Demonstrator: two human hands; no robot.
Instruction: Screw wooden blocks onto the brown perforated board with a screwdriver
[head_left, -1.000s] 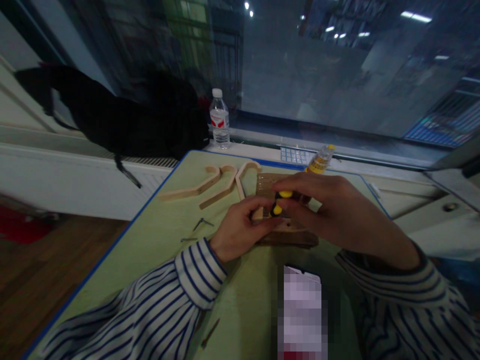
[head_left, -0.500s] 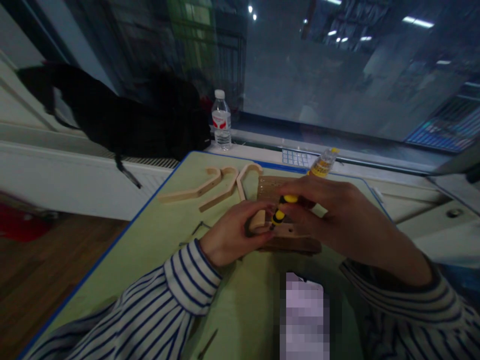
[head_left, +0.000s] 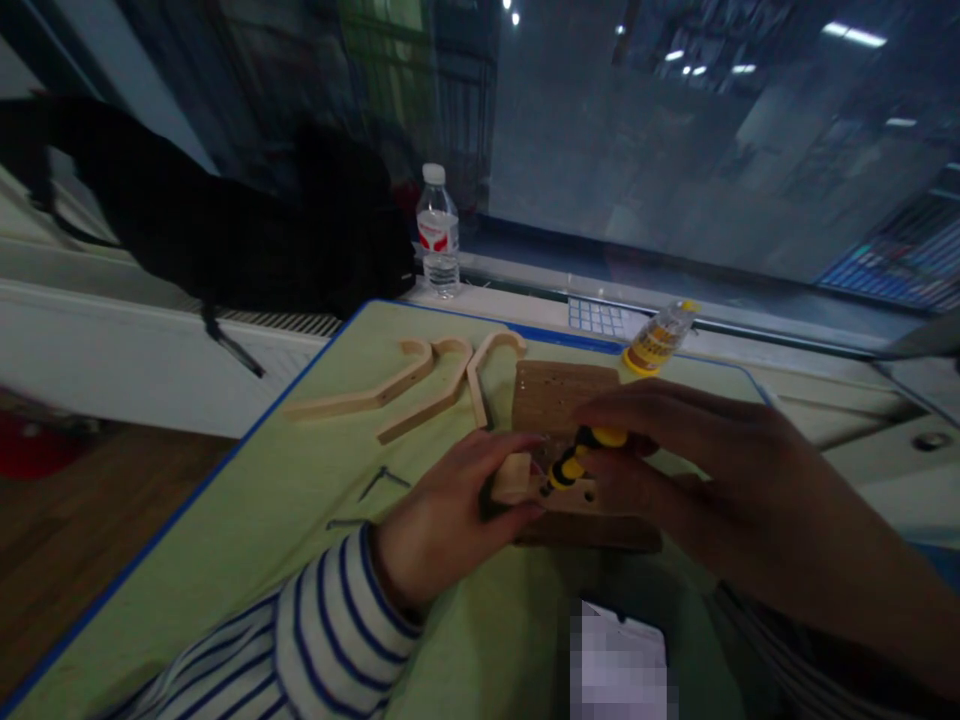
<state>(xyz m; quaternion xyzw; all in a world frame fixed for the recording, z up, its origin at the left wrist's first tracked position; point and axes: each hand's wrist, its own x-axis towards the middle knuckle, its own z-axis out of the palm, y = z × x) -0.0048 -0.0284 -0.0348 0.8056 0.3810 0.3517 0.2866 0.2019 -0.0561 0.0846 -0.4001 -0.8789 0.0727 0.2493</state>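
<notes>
Screwdriver (head_left: 581, 462): short, with a yellow and black handle; it is tilted, tip down toward the near-left part of the board, at 3 o'clock of the block.
Right hand (head_left: 705, 470): comes in from 4 o'clock; the fingers (head_left: 637, 408) pinch the screwdriver's handle, forefinger over the top and thumb beneath.
Left hand (head_left: 450, 520): comes in from 7 o'clock with a striped sleeve at the wrist; the fingers are closed on the block, forefinger along its far side and thumb at its near side.
Block (head_left: 514, 478): small pale piece of wood, resting at the board's near-left edge.
Board (head_left: 559, 395): brown wood with small holes, lying flat in the middle of the tabletop.
Tabletop (head_left: 262, 500): green with a blue edge.
Curved wooden pieces (head_left: 360, 400): three, side by side at 10 o'clock of the board, the nearest just beside its left edge.
Metal bits (head_left: 382, 478): thin and dark, at 9 o'clock of the left hand; too small to tell what they are.
Glue bottle (head_left: 658, 340): yellow, tilted, at 1 o'clock of the board.
Water bottle (head_left: 437, 245): upright on the sill at 11 o'clock, just beside a black bag (head_left: 225, 230).
</notes>
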